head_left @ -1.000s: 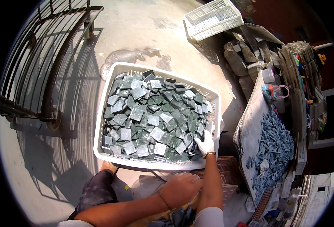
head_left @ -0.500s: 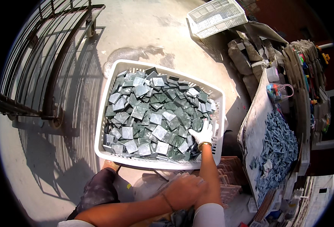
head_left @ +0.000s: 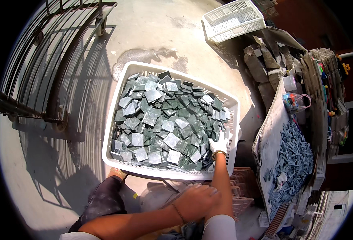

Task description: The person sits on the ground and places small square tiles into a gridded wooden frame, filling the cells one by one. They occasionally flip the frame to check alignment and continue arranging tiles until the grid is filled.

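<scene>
A white plastic basket [head_left: 164, 173] full of square grey-green stone tiles [head_left: 168, 126] stands in front of me. My right hand [head_left: 219, 145], in a white glove, reaches over the near rim to the tiles by the basket's right wall. Its fingers are spread and point away from me; the fingertips touch the tiles there, and no tile shows in its grip. My bare left hand [head_left: 196, 201] is curled closed below the basket, against or just in front of my right forearm. Its palm side is hidden, so anything inside it cannot be seen.
A metal rack on wheels [head_left: 54, 80] stands at the left. An overturned or tilted white crate [head_left: 234, 22] lies at the far right. Beside the basket, a board [head_left: 270, 132] carries a heap of narrow stone strips [head_left: 290, 160]. Stacked cardboard [head_left: 316, 100] lines the right side.
My right hand has shifted slightly right and toward me, along the basket's right wall. The left hand stays curled by the right forearm. The whole view has moved slightly.
</scene>
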{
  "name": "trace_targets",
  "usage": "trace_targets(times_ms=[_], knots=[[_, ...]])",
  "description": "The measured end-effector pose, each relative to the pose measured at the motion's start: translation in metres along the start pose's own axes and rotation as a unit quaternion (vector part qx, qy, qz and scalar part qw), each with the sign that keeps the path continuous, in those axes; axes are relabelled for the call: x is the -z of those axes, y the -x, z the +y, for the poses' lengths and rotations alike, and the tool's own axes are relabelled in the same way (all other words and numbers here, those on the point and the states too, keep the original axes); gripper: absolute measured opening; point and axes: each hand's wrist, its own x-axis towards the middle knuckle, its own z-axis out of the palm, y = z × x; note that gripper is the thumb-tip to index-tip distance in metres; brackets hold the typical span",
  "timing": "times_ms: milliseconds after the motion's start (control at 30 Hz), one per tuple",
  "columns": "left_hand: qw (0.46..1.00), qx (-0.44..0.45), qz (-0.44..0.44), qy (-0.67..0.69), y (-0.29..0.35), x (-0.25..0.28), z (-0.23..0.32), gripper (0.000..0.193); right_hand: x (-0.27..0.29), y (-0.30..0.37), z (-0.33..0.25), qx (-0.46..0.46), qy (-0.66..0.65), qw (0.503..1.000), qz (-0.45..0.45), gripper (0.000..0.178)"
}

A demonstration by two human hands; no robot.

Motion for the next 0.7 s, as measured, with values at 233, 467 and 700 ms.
trace_targets(times_ms=[233,467,700], knots=[[1.0,0.004,0.011,-0.007,0.0,-0.002,0.0,0.009,0.004,-0.006,0.025,0.166,-0.139,0.974,0.071,0.055],[0.999,0.021,0.024,0.005,-0.009,0.007,-0.006,0.01,0.018,0.009,0.04,0.083,-0.421,0.903,0.015,0.05],[0.996,0.052,0.069,0.036,-0.025,0.033,-0.015,0.013,0.067,0.042,0.045,0.113,-0.423,0.898,0.035,0.05]])
